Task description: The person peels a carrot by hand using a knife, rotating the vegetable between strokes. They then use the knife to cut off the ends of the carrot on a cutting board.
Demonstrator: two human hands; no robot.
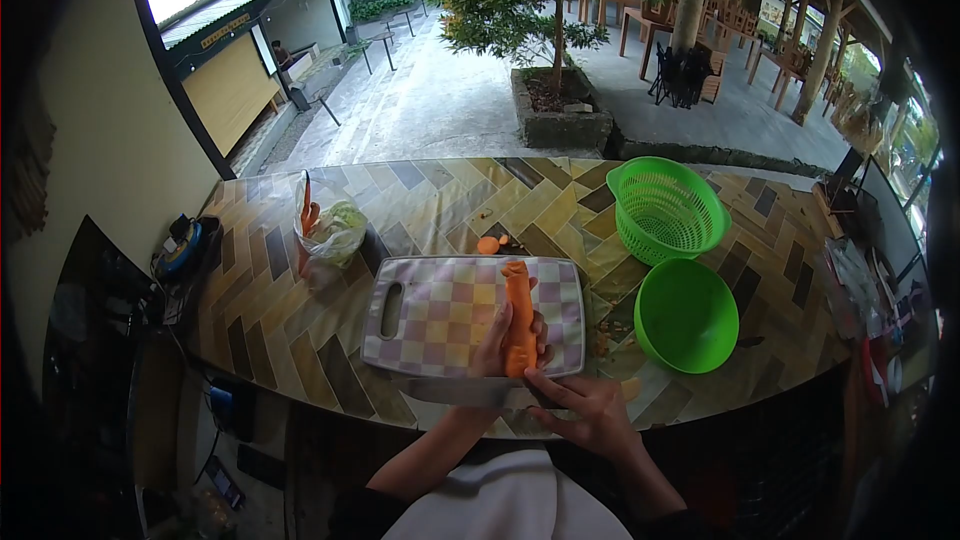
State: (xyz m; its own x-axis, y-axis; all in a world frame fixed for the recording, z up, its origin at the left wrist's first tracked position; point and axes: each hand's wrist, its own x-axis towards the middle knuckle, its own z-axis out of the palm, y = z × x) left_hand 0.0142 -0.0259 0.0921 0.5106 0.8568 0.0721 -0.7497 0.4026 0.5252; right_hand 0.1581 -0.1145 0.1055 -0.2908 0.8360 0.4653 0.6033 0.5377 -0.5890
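Observation:
An orange carrot (519,325) stands nearly upright over the checkered cutting board (430,310), with my left hand (493,348) wrapped round it from behind and the left. My right hand (588,412) grips a knife (450,391), its wide blade pointing left along the board's near edge. The knife's handle is mostly hidden in my fingers. My right index finger is at the carrot's lower end; whether it touches cannot be made out. Beyond the board's far edge lies a cut carrot piece (488,245) with smaller bits beside it.
A green perforated basket (668,210) and a green bowl (687,316) stand right of the board. To the left, a plastic bag (335,235) holds pale green vegetables and something orange. Dark scraps lie on the wood-patterned table (270,290). A potted tree (560,100) stands beyond.

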